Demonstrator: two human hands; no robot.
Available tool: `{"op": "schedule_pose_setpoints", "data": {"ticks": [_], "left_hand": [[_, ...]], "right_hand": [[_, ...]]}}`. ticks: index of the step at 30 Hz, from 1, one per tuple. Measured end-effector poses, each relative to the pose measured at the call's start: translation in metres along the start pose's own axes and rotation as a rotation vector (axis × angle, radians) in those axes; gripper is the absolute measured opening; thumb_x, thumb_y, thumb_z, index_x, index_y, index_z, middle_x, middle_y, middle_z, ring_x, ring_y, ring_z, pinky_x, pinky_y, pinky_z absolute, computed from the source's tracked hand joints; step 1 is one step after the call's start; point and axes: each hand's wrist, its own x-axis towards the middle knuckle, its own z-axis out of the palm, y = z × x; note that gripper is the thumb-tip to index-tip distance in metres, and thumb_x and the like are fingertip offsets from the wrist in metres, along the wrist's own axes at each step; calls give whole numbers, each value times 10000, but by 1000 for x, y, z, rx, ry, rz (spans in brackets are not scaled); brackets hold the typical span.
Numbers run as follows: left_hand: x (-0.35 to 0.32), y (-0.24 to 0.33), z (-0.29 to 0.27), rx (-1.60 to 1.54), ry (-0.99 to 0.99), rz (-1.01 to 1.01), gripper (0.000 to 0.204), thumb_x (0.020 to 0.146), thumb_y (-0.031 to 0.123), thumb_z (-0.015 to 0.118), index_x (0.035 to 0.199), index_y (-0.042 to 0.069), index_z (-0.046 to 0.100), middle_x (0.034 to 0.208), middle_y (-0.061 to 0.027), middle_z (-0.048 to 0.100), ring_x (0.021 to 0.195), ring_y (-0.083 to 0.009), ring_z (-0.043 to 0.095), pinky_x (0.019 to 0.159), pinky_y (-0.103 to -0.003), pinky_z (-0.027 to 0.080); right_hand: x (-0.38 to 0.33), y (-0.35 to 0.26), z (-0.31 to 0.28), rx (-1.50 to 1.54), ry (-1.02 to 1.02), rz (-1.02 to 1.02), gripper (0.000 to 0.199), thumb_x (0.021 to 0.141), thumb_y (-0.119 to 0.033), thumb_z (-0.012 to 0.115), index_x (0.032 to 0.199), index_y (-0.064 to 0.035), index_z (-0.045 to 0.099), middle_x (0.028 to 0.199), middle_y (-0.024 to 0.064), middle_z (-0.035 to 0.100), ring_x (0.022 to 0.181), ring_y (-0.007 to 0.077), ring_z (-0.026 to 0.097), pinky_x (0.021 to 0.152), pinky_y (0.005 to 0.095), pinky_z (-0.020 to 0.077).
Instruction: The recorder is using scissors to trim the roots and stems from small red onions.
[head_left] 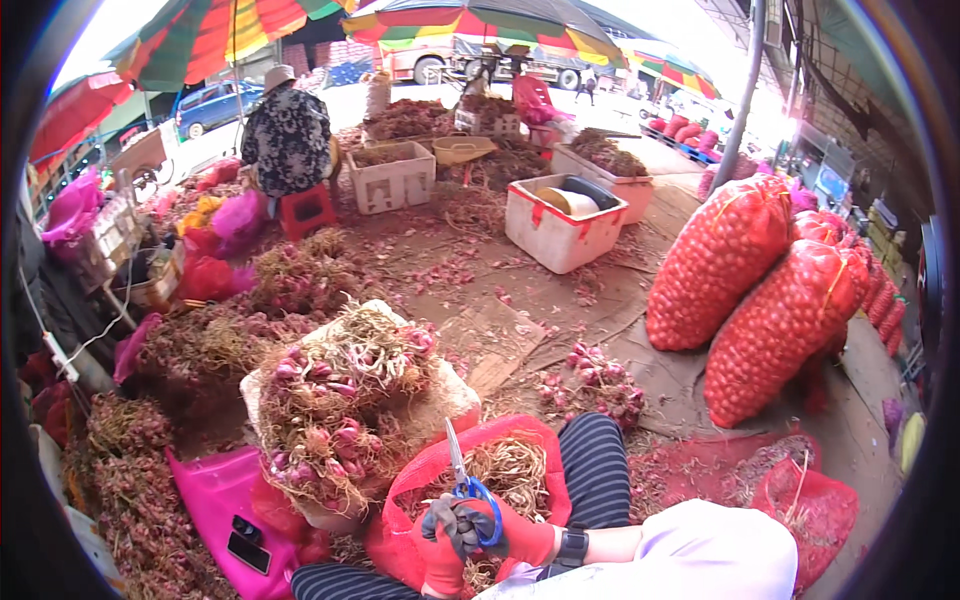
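My right hand, in a red and grey work glove, grips a pair of scissors by the blue handles. The blades point up and away from me. Against it, my left hand in a matching glove is closed; whatever its fingers may hold is hidden. Both hands are above a red mesh bag, spread between my legs, with dry stems and root trimmings inside. Just beyond, to the left, a pale foam box bears a heap of red shallots with their dried stalks.
Full red mesh sacks stand at the right. Loose shallots lie ahead on the ground. A phone rests on pink plastic at the left. Farther off are a white foam box and a person seated on a red stool.
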Motion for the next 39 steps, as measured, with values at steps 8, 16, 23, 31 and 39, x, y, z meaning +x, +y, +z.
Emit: {"op": "schedule_pose_setpoints", "data": {"ticks": [8, 16, 23, 31, 39], "left_hand": [[24, 15, -7, -81, -254, -465, 524, 967, 466, 257, 741, 83, 535, 561, 29, 441, 461, -63, 403, 437, -205, 351], [34, 2, -1, -147, -223, -69, 549, 978, 423, 261, 697, 14, 495, 679, -75, 555, 601, -150, 515, 571, -282, 420], [35, -29, -22, 149, -139, -59, 461, 971, 402, 341, 719, 37, 467, 633, -10, 510, 528, -111, 455, 510, -261, 376], [26, -51, -34, 170, -275, -180, 396, 958, 398, 381, 819, 50, 512, 682, -3, 529, 583, -72, 517, 513, -210, 401], [21, -61, -44, 264, -118, -5, 360, 949, 285, 403, 1018, -35, 553, 886, -119, 605, 817, -202, 592, 754, -327, 460]], "right_hand": [[36, 23, -26, -1059, 292, -686, 266, 830, -226, 651, 969, -11, 582, 798, 83, 630, 738, 92, 557, 674, 271, 463], [42, 21, -9, -984, 284, -673, 246, 821, -217, 658, 933, -9, 589, 807, 57, 633, 728, 94, 558, 671, 278, 463], [60, 34, -22, -452, 367, -449, 207, 843, -107, 606, 1014, 9, 598, 914, 61, 656, 816, 141, 620, 727, 258, 497], [40, 16, -40, -293, 148, -323, 254, 841, -209, 615, 996, -16, 557, 882, 84, 620, 763, 179, 618, 684, 272, 495], [54, 17, -39, -357, -40, -321, 233, 859, -187, 606, 1008, -30, 519, 887, 68, 579, 814, 150, 592, 732, 273, 477]]}}
